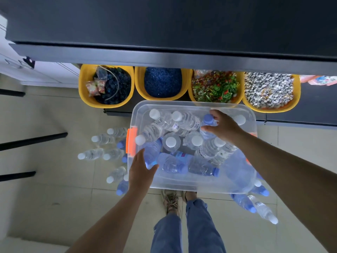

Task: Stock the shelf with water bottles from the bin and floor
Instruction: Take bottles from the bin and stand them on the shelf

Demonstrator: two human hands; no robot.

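1. Loose bottles [102,145] stand on the floor [54,161] off the bin's left edge.
2. Your left hand [141,172] curls its fingers round a blue-tinted bottle [152,154] at the clear bin's [182,186] near-left corner.
3. Your right hand [223,126] wraps a blue-capped bottle [207,125] near the far edge.
4. Four yellow tubs [85,84] beyond hold pebbles.

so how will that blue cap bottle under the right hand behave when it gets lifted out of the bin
The blue cap bottle looks full, so probably heavy for its size. Its clear plastic wall likely dents a little under the right hand. Leaning on other bottles in the bin, its neighbours may shift or roll once it leaves.
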